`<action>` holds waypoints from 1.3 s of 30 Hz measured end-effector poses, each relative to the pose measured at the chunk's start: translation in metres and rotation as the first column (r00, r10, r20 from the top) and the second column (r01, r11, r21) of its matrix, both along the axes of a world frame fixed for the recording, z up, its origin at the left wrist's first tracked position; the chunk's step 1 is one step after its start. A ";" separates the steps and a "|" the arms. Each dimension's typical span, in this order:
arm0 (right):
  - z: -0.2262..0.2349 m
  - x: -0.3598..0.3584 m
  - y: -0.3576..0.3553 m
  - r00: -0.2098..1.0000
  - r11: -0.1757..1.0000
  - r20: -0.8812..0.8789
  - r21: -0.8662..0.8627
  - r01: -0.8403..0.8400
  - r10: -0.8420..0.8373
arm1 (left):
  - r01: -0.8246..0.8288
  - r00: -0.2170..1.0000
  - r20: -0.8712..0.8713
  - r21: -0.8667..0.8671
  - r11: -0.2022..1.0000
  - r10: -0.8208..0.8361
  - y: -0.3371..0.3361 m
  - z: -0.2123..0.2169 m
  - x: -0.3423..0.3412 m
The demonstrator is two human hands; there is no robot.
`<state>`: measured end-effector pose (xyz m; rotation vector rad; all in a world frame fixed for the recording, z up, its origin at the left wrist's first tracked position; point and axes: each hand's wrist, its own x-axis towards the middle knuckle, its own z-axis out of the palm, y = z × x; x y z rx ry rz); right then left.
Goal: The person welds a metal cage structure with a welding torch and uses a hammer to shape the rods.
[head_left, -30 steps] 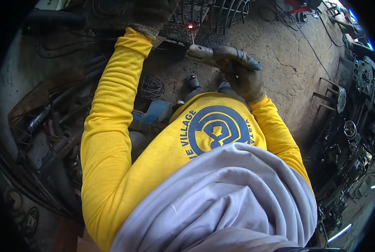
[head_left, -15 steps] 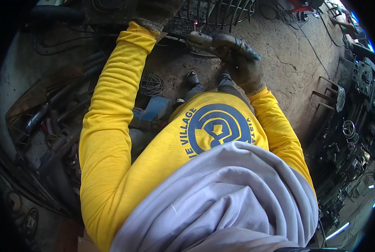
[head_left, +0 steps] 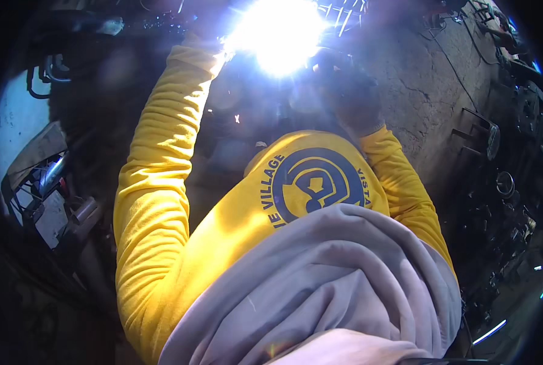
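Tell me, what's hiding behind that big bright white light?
The white glare covers nearly everything there. Only some metal wire bars poke out beside it. The gloved right hand shows just below; the left hand is hidden.

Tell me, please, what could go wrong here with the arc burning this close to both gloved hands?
The bright arc flares right between the left hand and the gloved right hand, so sparks could burn the gloves or the yellow sleeve. The glare washes out the wire grid, so the weld spot is hard to see and the aim may drift. The loose grey cloth at the chest might catch stray spatter.
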<state>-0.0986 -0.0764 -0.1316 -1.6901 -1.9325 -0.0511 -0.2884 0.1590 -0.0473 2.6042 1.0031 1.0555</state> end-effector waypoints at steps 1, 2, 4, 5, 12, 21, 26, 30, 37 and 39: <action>0.002 0.000 0.001 0.999 0.999 -0.046 0.036 0.001 0.001 | 0.010 1.000 0.003 -0.002 1.000 -0.010 -0.001 -0.004 0.002; 0.004 0.000 0.002 0.996 0.997 -0.092 0.074 0.002 0.005 | 0.023 1.000 0.010 -0.008 1.000 -0.022 0.000 -0.007 0.005; 0.006 -0.001 0.004 0.990 0.992 -0.141 0.123 0.000 0.018 | 0.027 1.000 0.012 -0.006 1.000 -0.027 -0.001 -0.007 0.005; 0.007 -0.002 0.004 0.992 0.993 -0.128 0.121 -0.001 0.017 | 0.017 1.000 0.006 0.003 1.000 -0.018 -0.002 -0.003 0.003; 0.000 -0.001 0.007 1.000 0.990 -0.021 0.142 -0.003 0.006 | 0.021 1.000 0.007 -0.009 1.000 -0.021 0.001 -0.006 0.007; 0.041 -0.018 -0.043 0.663 0.991 -0.749 -0.086 -0.107 0.007 | 0.007 1.000 0.003 -0.013 1.000 -0.007 0.003 -0.012 0.010; 0.008 0.014 -0.073 0.610 1.000 -0.792 -0.015 -0.023 0.003 | -0.014 1.000 -0.005 -0.013 1.000 0.014 0.002 -0.008 0.010; 0.017 0.027 -0.078 0.667 0.966 -0.713 -0.058 0.251 -0.216 | -0.045 0.999 -0.026 -0.013 0.999 0.044 0.000 -0.007 0.009; 0.009 0.090 -0.059 0.485 0.944 -0.853 -0.026 0.329 -0.192 | -0.191 0.980 -0.105 -0.250 0.949 0.170 -0.004 -0.003 0.018; 0.009 0.108 -0.046 0.445 0.952 -0.874 -0.063 0.299 -0.197 | -0.188 0.982 -0.049 -0.151 0.971 0.182 -0.008 0.000 0.019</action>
